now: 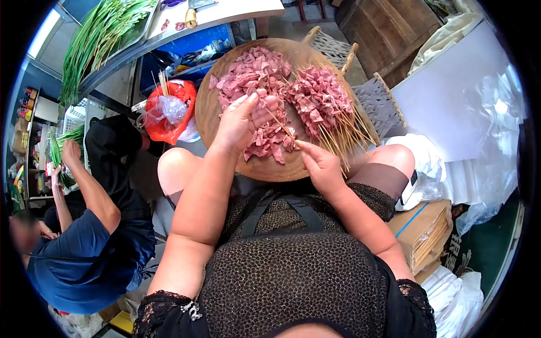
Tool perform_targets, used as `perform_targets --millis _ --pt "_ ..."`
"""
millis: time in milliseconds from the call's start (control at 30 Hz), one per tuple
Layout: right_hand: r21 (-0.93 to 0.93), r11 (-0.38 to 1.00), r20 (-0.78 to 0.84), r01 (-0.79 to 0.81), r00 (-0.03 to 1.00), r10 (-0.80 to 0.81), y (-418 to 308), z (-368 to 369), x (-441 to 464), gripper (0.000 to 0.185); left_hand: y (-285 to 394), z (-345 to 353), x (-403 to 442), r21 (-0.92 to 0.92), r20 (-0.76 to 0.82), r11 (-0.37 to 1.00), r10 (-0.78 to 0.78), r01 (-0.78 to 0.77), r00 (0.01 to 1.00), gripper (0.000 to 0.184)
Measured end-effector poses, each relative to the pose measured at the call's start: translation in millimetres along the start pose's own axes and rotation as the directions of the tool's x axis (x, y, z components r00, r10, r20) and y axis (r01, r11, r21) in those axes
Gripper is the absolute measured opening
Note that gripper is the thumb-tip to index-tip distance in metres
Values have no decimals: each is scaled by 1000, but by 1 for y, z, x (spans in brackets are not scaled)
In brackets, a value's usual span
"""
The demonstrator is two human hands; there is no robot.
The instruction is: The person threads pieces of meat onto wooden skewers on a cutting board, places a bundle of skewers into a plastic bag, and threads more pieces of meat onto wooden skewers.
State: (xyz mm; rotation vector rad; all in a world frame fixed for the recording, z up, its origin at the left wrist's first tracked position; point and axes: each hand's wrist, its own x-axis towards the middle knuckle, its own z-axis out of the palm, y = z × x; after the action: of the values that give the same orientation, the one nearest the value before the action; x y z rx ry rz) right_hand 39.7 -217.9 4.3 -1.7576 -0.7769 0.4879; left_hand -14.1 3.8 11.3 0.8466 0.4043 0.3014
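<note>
My right hand pinches a thin wooden skewer near its lower end. The skewer slants up and left to the fingers of my left hand, which are curled; whether a scrap of meat lies in them I cannot make out. Both hands are over a round wooden board above my lap. A heap of raw cut meat lies on the board behind my left hand, and more loose meat pieces lie below it. To the right is a pile of loaded meat skewers, their bare sticks pointing toward me.
A red bag with sticks stands left of the board. A table with green stalks is behind. At left, a co-worker handles green stalks. A woven chair and cardboard box are at right.
</note>
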Motion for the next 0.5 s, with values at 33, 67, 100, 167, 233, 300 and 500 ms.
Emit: perform_targets --millis 33,67,100,167,233,300,500 --pt "-2 1000 6 -1 1000 1 -1 1 0 27 -1 2 0 -45 2 999 2 -2 1000 33" --pt "-5 1000 8 0 1000 0 -1 1 0 27 -1 4 -1 -90 3 996 4 -4 1000 31" --pt "-29 999 -7 32 999 -32 -1 1 1 26 -1 6 -2 -93 3 996 7 -7 1000 31" --pt "-57 996 -18 65 998 -66 1 3 3 26 1 9 -4 -126 15 992 -23 25 1000 28" --pt "16 999 -8 48 999 -47 8 7 2 28 0 9 -4 -100 29 995 -23 26 999 27" --pt "20 999 0 30 1000 -30 10 7 2 28 -4 7 -6 -73 36 997 -37 40 999 27" --pt "169 970 73 -175 984 164 1 4 -3 27 -9 7 -4 10 58 995 -99 98 993 27"
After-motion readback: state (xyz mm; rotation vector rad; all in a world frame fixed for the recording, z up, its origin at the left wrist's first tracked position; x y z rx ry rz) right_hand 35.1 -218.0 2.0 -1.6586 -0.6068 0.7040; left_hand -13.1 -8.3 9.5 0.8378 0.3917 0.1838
